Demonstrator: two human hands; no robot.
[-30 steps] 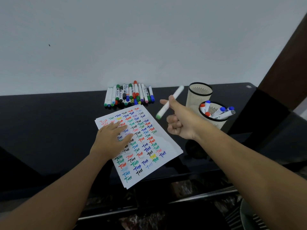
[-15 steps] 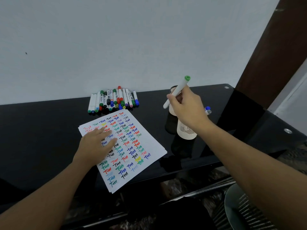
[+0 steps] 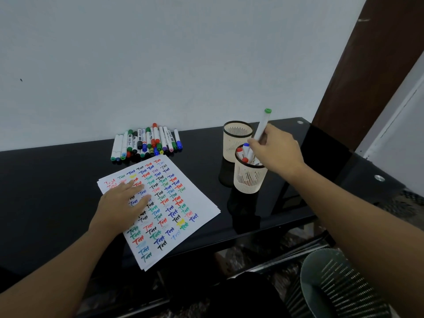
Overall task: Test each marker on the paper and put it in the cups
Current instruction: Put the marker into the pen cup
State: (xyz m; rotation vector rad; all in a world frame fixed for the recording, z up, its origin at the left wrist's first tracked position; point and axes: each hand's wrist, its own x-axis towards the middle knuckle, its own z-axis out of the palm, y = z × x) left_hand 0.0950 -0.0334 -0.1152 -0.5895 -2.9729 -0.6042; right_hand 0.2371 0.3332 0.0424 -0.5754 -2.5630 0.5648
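Observation:
My right hand grips a white marker with a green end, held nearly upright above the near cream cup, which has several markers in it. A second cream cup stands just behind it, and I see nothing inside it. My left hand rests flat, fingers spread, on the white paper covered in coloured "Test" marks. Several capped markers lie in a row by the wall behind the paper.
The black glossy table ends at a white wall behind and a dark wooden post at the right. A grey mesh bin stands on the floor at the lower right, below the table's front edge.
My right hand swung the green-ended marker from pointing down-left to upright and carried it right, over the near cup. The left hand stayed on the paper. The view shifted.

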